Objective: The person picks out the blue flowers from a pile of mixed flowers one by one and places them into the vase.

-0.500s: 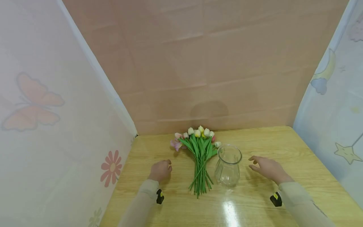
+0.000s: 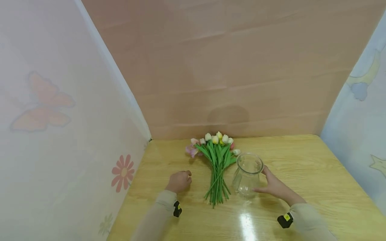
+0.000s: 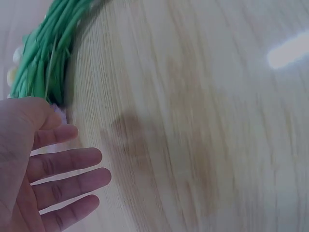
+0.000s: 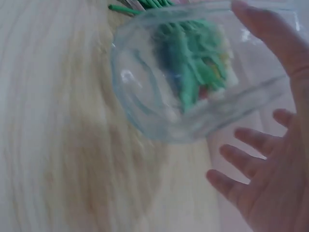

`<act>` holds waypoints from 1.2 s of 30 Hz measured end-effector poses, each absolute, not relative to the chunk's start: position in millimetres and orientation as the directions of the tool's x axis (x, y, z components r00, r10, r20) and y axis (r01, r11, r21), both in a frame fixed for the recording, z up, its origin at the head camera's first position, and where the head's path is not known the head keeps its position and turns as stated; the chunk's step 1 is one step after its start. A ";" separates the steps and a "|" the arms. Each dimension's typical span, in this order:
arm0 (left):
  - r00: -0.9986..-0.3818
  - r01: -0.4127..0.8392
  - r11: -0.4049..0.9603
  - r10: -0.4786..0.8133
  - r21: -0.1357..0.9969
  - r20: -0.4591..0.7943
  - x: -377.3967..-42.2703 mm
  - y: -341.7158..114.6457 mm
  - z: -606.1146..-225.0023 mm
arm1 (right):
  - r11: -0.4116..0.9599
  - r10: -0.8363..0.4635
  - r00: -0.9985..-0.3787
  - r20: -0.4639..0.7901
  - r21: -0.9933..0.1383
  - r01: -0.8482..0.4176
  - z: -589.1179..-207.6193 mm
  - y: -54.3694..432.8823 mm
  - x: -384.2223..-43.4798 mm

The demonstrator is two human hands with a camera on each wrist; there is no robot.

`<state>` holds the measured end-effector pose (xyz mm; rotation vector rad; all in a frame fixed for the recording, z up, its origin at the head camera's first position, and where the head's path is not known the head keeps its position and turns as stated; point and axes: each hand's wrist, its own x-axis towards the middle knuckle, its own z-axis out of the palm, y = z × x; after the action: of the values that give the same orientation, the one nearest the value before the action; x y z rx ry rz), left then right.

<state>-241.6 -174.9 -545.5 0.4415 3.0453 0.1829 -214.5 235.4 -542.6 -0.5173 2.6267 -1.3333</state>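
One upright vase point(image 2: 248, 174), mouth upward

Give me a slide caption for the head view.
Right hand at a glass vase beside tulips on a table.

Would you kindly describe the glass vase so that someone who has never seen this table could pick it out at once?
On the light wooden table, look just right of the bunch of tulips lying flat in the middle. The glass vase stands upright there, by the right hand. It is the only clear, empty, standing thing.
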 end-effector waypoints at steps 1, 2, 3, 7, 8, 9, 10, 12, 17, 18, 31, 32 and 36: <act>-0.955 0.288 0.949 0.294 0.125 -0.035 -241.5 -171.6 -545.9 | 0.533 -0.357 -0.934 0.032 -0.814 -0.232 -545.5 231.4 -215.3; -0.952 0.298 0.947 0.304 0.120 -0.033 -241.5 -168.1 -546.5 | 0.516 -0.342 -0.939 0.040 -0.827 -0.223 -548.4 227.2 -215.9; -0.950 0.306 0.944 0.312 0.121 -0.030 -241.4 -164.2 -546.7 | 0.500 -0.329 -0.943 0.044 -0.839 -0.214 -551.6 223.5 -216.5; -0.942 0.330 0.937 0.335 0.118 -0.023 -241.1 -144.9 -546.1 | 0.435 -0.293 -0.953 0.073 -0.877 -0.201 -563.6 211.7 -218.6; -0.939 0.340 0.934 0.344 0.115 -0.018 -241.1 -138.6 -545.1 | 0.417 -0.284 -0.955 0.081 -0.887 -0.199 -566.2 209.9 -218.5; -0.937 0.346 0.931 0.350 0.117 -0.017 -240.9 -132.3 -543.6 | 0.403 -0.280 -0.956 0.088 -0.893 -0.200 -568.4 208.6 -218.6; -0.934 0.353 0.928 0.358 0.120 -0.016 -240.5 -125.9 -542.1 | 0.393 -0.276 -0.956 0.096 -0.897 -0.203 -570.0 207.6 -218.5; -0.926 0.376 0.920 0.378 0.111 0.002 -240.0 -113.2 -540.0 | 0.373 -0.272 -0.956 0.108 -0.904 -0.208 -572.3 206.4 -218.0; -0.894 0.445 0.893 0.439 0.067 0.090 -238.1 -86.6 -538.9 | 0.359 -0.271 -0.955 0.120 -0.908 -0.216 -573.3 205.4 -217.6; -0.890 0.449 0.892 0.442 0.049 0.112 -237.6 -82.5 -540.4 | 0.359 -0.271 -0.955 0.121 -0.908 -0.217 -573.5 205.1 -217.8; -0.942 0.302 0.951 0.309 -0.073 0.133 -230.0 -60.7 -571.7 | 0.360 -0.274 -0.952 0.138 -0.903 -0.235 -577.4 204.5 -221.6; -0.942 0.295 0.952 0.305 -0.087 0.144 -230.0 -60.2 -572.1 | 0.360 -0.275 -0.952 0.138 -0.903 -0.235 -577.9 204.6 -222.0; -0.921 0.264 0.950 0.300 -0.168 0.248 -229.0 -59.0 -566.6 | 0.358 -0.279 -0.951 0.136 -0.904 -0.234 -579.1 205.2 -224.8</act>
<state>-229.0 -59.0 -566.6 0.4969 3.3712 -0.2273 -224.8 205.2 -579.1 -0.4830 2.5548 -1.6902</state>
